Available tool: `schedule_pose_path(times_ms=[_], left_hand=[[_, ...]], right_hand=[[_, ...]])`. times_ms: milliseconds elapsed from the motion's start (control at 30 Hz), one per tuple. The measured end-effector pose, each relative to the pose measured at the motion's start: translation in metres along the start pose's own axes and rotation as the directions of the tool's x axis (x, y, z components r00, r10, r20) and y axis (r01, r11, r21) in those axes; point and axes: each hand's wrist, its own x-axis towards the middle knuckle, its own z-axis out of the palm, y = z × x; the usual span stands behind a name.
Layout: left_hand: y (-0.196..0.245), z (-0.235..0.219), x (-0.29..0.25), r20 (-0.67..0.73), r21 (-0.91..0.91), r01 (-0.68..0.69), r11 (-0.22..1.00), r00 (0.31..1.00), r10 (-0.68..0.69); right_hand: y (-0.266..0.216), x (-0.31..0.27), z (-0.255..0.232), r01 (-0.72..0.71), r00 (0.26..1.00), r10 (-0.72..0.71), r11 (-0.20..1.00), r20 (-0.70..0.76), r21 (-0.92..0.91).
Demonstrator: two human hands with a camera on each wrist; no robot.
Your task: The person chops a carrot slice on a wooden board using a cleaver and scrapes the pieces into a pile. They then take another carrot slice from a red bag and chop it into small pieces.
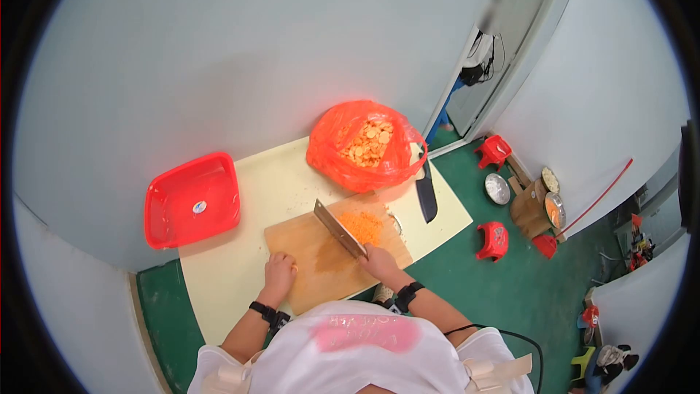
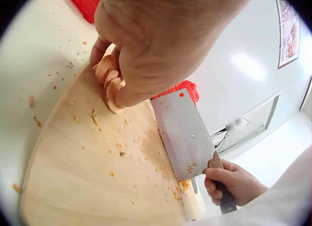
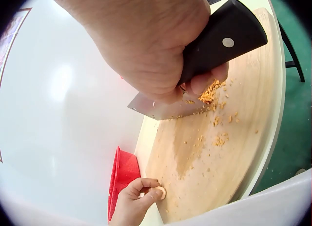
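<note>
My right hand (image 1: 380, 263) grips the black handle of a cleaver (image 1: 337, 228), whose blade stands on edge on the wooden board (image 1: 306, 237) beside a heap of chopped orange bits (image 1: 362, 226). In the left wrist view, my left hand (image 2: 146, 45) pinches several round orange slices (image 2: 111, 79) at the board's left edge, apart from the blade. The right wrist view has my right hand (image 3: 146, 50) closed round the handle (image 3: 224, 40), with orange crumbs (image 3: 212, 92) by the blade.
A red bag (image 1: 328, 146) of orange slices stands behind the board, with a black knife (image 1: 426, 197) to its right. An empty red basin (image 1: 191, 204) lies at the left. Stools (image 1: 494, 241) and bowls (image 1: 497, 189) are on the green floor. Someone's legs (image 1: 442, 117) show in the doorway.
</note>
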Motion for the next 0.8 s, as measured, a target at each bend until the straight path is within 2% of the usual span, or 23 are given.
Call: schedule_pose_path(times_ms=[100, 200, 267, 333, 400, 533, 600, 633, 700, 767, 800], left_hand=[[-0.002, 0.001, 0.001, 0.007, 0.014, 0.010, 1.000, 1.000, -0.010], [-0.005, 0.003, 0.003, 0.032, 0.014, 0.024, 1.000, 0.999, -0.025], [-0.019, 0.023, 0.004, -0.014, 0.014, 0.045, 0.999, 0.999, -0.045], [0.001, -0.006, 0.010, 0.090, -0.049, 0.071, 0.996, 0.994, -0.066], [0.010, -0.009, 0.014, -0.037, -0.189, 0.058, 0.980, 0.997, -0.066], [0.023, -0.013, 0.027, -0.058, -0.179, 0.049, 0.983, 0.997, -0.060], [0.031, -0.010, 0.037, 0.118, -0.280, 0.193, 0.941, 0.979, -0.166], [0.034, -0.005, 0.042, 0.122, -0.278, 0.191, 0.941, 0.979, -0.163], [0.039, 0.013, 0.052, 0.320, -0.424, 0.343, 0.838, 0.922, -0.216], [0.037, 0.041, 0.057, 0.223, -0.478, 0.254, 0.841, 0.961, -0.164], [0.036, 0.053, 0.060, 0.225, -0.446, 0.255, 0.858, 0.960, -0.168]], right_hand=[[-0.001, 0.001, 0.000, -0.017, 1.000, 0.018, 1.000, 0.024, -0.006], [0.002, 0.001, 0.004, -0.018, 1.000, 0.017, 1.000, -0.013, -0.018], [0.005, 0.005, 0.005, -0.003, 1.000, 0.003, 1.000, -0.027, -0.020], [0.003, -0.002, 0.006, 0.000, 1.000, 0.000, 1.000, -0.008, -0.028], [-0.002, 0.004, 0.002, -0.003, 1.000, 0.003, 0.999, 0.003, -0.033], [0.000, 0.003, 0.000, -0.014, 1.000, 0.013, 0.999, -0.016, -0.049], [-0.002, 0.002, 0.000, -0.023, 1.000, 0.023, 0.999, -0.010, -0.046], [-0.002, 0.002, 0.000, -0.021, 1.000, 0.020, 0.999, -0.012, -0.047], [0.003, 0.001, 0.000, -0.017, 1.000, 0.017, 0.999, -0.015, -0.046], [0.008, 0.003, 0.008, 0.052, 0.996, -0.054, 0.998, -0.077, -0.033], [0.005, 0.004, 0.010, 0.083, 0.995, -0.085, 0.996, -0.058, -0.025]])
